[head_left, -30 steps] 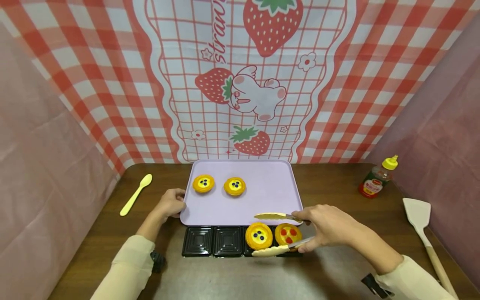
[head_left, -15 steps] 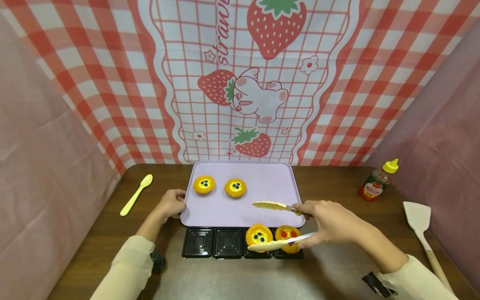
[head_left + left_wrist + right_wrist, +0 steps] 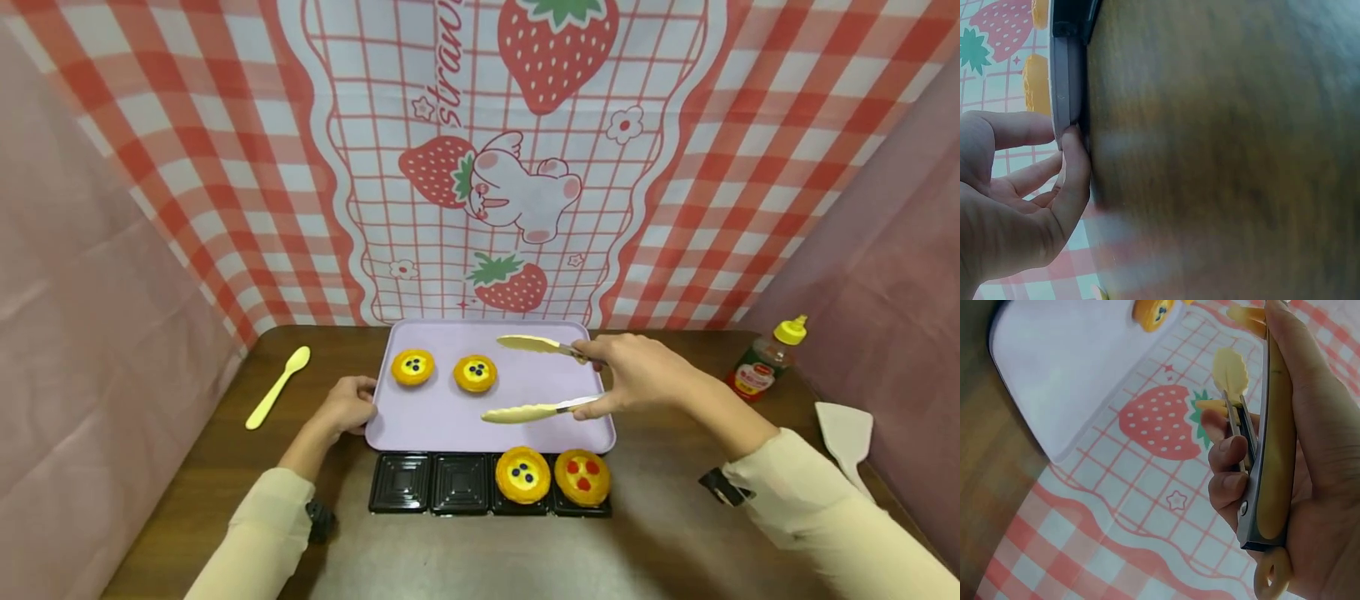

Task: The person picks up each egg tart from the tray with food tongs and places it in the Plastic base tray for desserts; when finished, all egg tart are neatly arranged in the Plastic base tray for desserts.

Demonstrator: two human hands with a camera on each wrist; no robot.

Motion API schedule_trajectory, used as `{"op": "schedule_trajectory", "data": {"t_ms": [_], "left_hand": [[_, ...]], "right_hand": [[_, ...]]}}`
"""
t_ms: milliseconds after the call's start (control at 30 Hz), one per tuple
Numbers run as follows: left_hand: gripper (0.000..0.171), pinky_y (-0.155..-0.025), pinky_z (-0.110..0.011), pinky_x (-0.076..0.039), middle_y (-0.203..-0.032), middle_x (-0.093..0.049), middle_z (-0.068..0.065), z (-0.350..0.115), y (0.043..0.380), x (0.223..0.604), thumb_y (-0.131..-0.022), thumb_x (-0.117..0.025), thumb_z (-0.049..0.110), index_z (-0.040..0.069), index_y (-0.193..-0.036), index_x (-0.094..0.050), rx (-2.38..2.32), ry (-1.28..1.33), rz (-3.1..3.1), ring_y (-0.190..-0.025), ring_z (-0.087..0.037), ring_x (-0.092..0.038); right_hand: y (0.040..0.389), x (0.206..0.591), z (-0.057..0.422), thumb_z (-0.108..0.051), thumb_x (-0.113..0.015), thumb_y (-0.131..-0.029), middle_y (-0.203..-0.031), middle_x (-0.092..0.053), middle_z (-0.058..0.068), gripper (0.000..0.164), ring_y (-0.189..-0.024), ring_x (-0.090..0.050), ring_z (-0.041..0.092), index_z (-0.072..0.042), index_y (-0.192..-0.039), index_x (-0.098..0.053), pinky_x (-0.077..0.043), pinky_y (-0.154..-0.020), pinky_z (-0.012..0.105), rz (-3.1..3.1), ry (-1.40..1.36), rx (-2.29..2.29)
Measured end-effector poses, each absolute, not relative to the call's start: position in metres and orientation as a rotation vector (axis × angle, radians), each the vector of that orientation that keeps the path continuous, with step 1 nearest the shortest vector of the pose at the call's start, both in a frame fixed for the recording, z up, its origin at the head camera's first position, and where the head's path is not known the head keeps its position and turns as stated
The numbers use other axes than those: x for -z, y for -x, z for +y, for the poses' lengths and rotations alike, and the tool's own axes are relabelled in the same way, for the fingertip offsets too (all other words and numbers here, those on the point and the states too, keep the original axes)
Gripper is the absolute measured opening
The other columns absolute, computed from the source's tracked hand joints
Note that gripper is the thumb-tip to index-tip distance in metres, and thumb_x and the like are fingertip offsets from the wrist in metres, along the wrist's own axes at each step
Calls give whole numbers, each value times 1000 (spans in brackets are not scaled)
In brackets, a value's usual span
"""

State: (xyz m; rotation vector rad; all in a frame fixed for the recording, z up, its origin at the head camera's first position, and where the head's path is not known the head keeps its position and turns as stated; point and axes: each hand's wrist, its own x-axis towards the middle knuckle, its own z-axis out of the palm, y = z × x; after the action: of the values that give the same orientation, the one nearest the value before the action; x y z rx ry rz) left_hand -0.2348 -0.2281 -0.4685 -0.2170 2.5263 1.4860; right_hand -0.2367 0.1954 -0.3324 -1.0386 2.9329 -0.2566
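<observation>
My left hand (image 3: 348,406) pinches the left rim of a lilac tray (image 3: 435,429); in the left wrist view, thumb and finger meet at its edge. Two blueberry-topped egg tarts (image 3: 476,373) sit on the tray's left half. In my right hand (image 3: 645,375) are tongs (image 3: 525,413) with pale yellow tips, gripped by both arms. Their tips are spread wide over the tray, right of the tarts, with nothing between them. Along the tray's front edge lies a black compartmented tray (image 3: 400,483). It bears a blueberry tart (image 3: 522,475) and, rightmost, a tart with red toppings (image 3: 582,477).
A pale yellow spoon (image 3: 277,387) lies on the brown table at left. On the right stand a sauce bottle (image 3: 765,362) with a yellow cap and, nearer, a white spatula (image 3: 845,433), partly hidden by the right sleeve. A checked strawberry cloth (image 3: 510,283) hangs behind.
The right hand has lifted the tongs away from the black tray's tarts and moved them back over the lilac tray, their tips spread wider. The left hand stays at the rim.
</observation>
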Motion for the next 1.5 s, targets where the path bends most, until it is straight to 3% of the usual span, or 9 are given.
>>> {"op": "schedule_trajectory", "data": {"t_ms": [133, 433, 767, 967, 1200, 1500], "left_hand": [[60, -54, -37, -58, -89, -51, -13, -228, 234, 468, -74, -51, -9, -13, -133, -49, -1481, 220, 2523, -73, -21, -54], [59, -53, -37, -58, -89, -51, -14, -228, 235, 469, -74, -52, -9, -14, -132, -49, -1481, 211, 2523, -74, -22, -54], [59, -53, -36, -57, -88, -51, -12, -232, 234, 472, -74, -52, -9, -14, -133, -48, -1495, 215, 2511, -72, -20, -54], [60, -52, -34, -56, -85, -50, -10, -231, 234, 470, -73, -52, -10, -14, -133, -48, -1499, 206, 2508, -70, -18, -52], [59, -53, -35, -57, -88, -52, -13, -230, 235, 468, -75, -52, -9, -14, -133, -48, -1487, 212, 2517, -72, -20, -54], [58, -51, -35, -57, -87, -52, -13, -229, 237, 468, -73, -52, -10, -15, -131, -49, -1499, 208, 2518, -70, -19, -54]], "right_hand": [[255, 333, 188, -80, -72, -62, -100, -68, 0, 105, -76, -54, 14, -5, -134, -61, -49, -63, 32, 2931, 999, 240], [291, 344, 172, -81, -71, -61, -112, -69, 6, 107, -94, -64, 21, -7, -137, -59, -57, -80, 43, 2903, 874, 331], [310, 365, 156, -65, -81, -65, -83, -62, -2, 79, -71, -53, 16, -8, -118, -70, -47, -58, 29, 2815, 909, 322], [312, 373, 150, -63, -82, -66, -77, -61, -4, 71, -66, -51, 14, -9, -110, -72, -44, -56, 29, 2810, 935, 281], [315, 382, 142, -63, -82, -67, -76, -61, -4, 78, -66, -51, 14, -7, -120, -71, -42, -55, 28, 2776, 912, 281], [317, 390, 140, -54, -83, -72, -74, -62, -5, 64, -67, -51, 15, -7, -115, -74, -43, -59, 29, 2764, 907, 264]]}}
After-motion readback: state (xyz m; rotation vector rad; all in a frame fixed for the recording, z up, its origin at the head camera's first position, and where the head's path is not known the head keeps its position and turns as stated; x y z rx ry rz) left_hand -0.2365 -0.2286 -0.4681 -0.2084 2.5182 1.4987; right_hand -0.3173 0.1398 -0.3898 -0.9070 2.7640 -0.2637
